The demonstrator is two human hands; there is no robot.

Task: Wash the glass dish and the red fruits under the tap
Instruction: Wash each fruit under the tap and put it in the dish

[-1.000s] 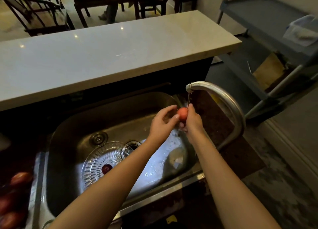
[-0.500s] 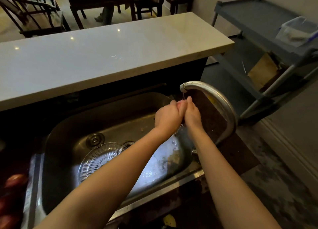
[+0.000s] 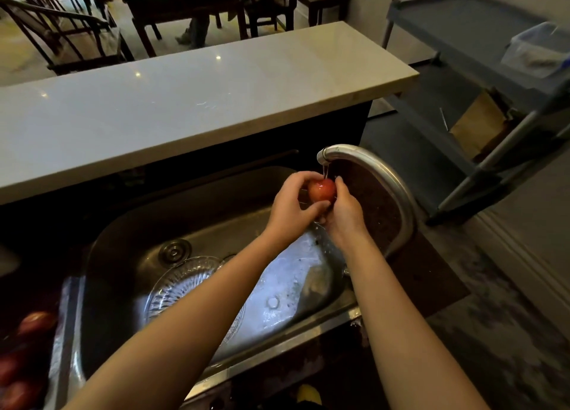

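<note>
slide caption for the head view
Left hand and right hand hold a round red fruit under the curved steel tap

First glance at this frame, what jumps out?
A small wet red fruit sits between the left hand and right hand under the thin stream of the curved steel tap, over the right end of the steel sink. A ribbed clear glass dish lies on the sink floor, partly behind the left forearm; more red fruits sit in shadow far left.
</note>
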